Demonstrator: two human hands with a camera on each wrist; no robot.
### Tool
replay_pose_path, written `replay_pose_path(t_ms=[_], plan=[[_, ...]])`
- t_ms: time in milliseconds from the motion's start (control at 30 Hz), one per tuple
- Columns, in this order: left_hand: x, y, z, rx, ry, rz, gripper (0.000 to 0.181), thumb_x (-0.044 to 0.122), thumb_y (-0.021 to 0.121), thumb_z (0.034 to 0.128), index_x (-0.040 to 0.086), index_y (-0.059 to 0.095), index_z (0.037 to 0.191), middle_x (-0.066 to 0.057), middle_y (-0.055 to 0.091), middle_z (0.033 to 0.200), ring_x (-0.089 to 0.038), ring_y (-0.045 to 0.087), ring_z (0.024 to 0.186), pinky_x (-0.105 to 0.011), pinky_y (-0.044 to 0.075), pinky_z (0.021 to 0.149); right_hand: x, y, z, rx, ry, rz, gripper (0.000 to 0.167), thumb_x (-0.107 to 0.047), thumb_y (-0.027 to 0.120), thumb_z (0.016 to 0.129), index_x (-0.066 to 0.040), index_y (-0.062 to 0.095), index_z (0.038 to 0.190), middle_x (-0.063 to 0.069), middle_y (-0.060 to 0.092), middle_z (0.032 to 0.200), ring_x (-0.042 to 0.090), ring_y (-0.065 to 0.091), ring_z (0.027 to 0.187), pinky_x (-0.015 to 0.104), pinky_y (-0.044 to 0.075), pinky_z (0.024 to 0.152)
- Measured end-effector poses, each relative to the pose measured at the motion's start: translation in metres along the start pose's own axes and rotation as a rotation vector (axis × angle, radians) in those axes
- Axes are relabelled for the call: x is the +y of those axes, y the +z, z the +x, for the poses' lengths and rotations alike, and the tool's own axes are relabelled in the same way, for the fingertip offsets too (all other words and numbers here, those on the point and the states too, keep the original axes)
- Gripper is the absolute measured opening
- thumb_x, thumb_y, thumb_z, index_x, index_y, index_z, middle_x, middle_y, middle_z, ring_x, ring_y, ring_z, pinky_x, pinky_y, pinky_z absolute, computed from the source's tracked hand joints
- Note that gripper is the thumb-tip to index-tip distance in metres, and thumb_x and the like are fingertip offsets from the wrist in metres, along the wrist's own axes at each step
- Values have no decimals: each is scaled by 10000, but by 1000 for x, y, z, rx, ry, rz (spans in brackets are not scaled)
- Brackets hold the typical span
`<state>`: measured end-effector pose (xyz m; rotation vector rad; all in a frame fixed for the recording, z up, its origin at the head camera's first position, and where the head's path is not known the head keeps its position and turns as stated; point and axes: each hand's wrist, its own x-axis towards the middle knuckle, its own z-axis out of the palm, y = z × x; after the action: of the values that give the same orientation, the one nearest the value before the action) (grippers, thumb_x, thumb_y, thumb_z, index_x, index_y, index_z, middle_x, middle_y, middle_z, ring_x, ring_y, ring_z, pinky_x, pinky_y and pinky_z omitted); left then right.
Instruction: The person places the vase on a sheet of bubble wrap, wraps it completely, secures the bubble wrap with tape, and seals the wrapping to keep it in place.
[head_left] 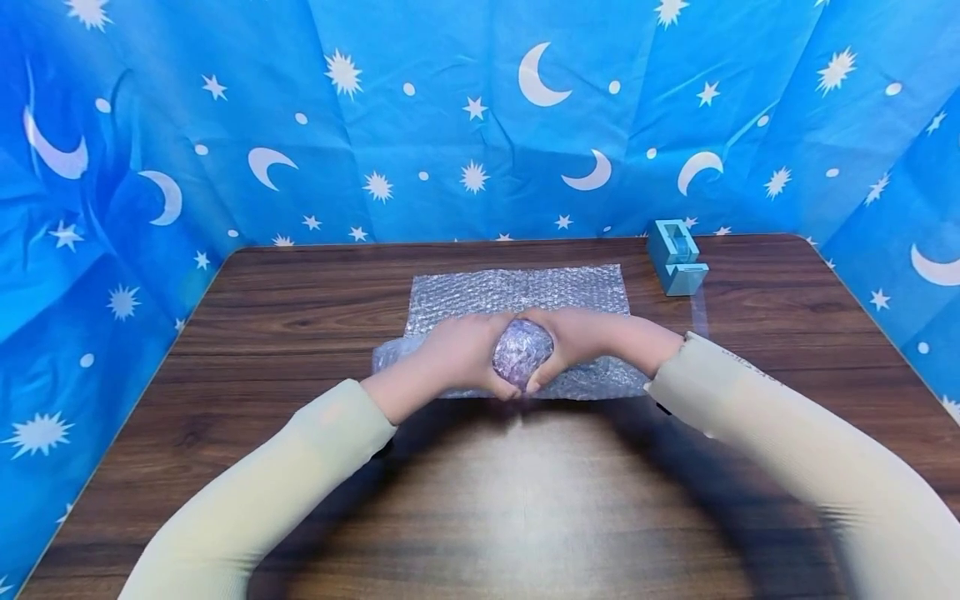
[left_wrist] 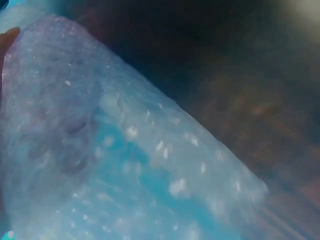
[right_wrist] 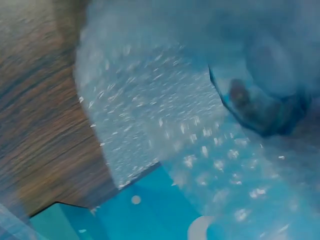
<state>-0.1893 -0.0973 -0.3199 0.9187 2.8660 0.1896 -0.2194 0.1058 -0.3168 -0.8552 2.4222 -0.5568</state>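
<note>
Left hand (head_left: 467, 352) grips bundle (head_left: 522, 354) | it is roundish, crinkled, glossy, purplish, between both hands, silvery bubble wrap (head_left: 517, 292) behind | right hand (head_left: 576, 335) grips its right side | dark wood-grain table (head_left: 300, 292); teal tape dispenser (head_left: 677, 279) stands far right | blue cloth (head_left: 435, 83) with white moons and stars hangs behind

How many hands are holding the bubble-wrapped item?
2: the left hand grips the left side of the bubble-wrapped item, and the right hand grips its right side. No other hands show.
</note>
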Motion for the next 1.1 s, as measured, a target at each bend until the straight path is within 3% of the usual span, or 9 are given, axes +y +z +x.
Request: replay_pose_path(t_ms=[200, 367, 500, 600, 733, 933, 1100], plan=[[2, -9, 8, -68, 12, 33, 991, 546, 874, 703, 47, 490, 1468, -126, 739, 1176, -277, 724, 1037, -436, 612, 876, 9, -6, 2, -61, 23, 23, 1018, -423, 843, 820, -71, 296, 1605, 187, 578, 1444, 335, 593, 1285, 493, 502, 1098], [2, -12, 13, -106, 0, 35, 1033, 540, 870, 708, 61, 448, 1519, -131, 729, 1230, -281, 717, 1091, -449, 605, 915, 9, -13, 4, -80, 13, -45, 1055, -471, 824, 832, -72, 255, 1626, 204, 513, 1539, 373, 552, 1364, 521, 452, 1156], [3, -14, 16, -159, -23, 47, 1080, 566, 862, 720, 45, 403, 1547, -155, 701, 1310, -309, 691, 1184, -475, 577, 997, 4, -24, -2, -76, 22, -106, 1021, -511, 755, 887, -49, 227, 1629, 230, 379, 1631, 429, 416, 1484, 568, 353, 1225], [4, -15, 17, -194, -46, 49, 1127, 589, 857, 723, 40, 358, 1572, -166, 657, 1391, -329, 653, 1261, -494, 548, 1049, -5, -34, -14, 27, 62, -141, 906, -528, 666, 949, -67, 269, 1621, 218, 335, 1658, 443, 326, 1532, 620, 303, 1234], [4, -15, 18, -213, -62, 40, 1154, 593, 863, 719, 54, 330, 1589, -157, 634, 1428, -328, 636, 1288, -488, 529, 1078, -24, -35, -39, 239, 72, -223, 779, -514, 632, 977, -93, 379, 1582, 198, 434, 1608, 432, 385, 1504, 640, 355, 1193], [3, -14, 19, -218, -59, 28, 1134, 562, 870, 722, 43, 339, 1579, -169, 634, 1425, -328, 633, 1294, -482, 530, 1081, -40, 15, -56, 375, -50, -428, 859, -484, 734, 904, -9, 412, 1543, 246, 474, 1558, 431, 478, 1436, 590, 410, 1173], [2, -15, 20, -219, -39, 46, 1073, 549, 849, 747, 34, 372, 1559, -166, 646, 1410, -323, 643, 1284, -481, 541, 1065, -38, 45, -50, 434, -69, -472, 997, -492, 806, 830, 41, 367, 1550, 272, 438, 1575, 448, 452, 1450, 595, 404, 1176]])
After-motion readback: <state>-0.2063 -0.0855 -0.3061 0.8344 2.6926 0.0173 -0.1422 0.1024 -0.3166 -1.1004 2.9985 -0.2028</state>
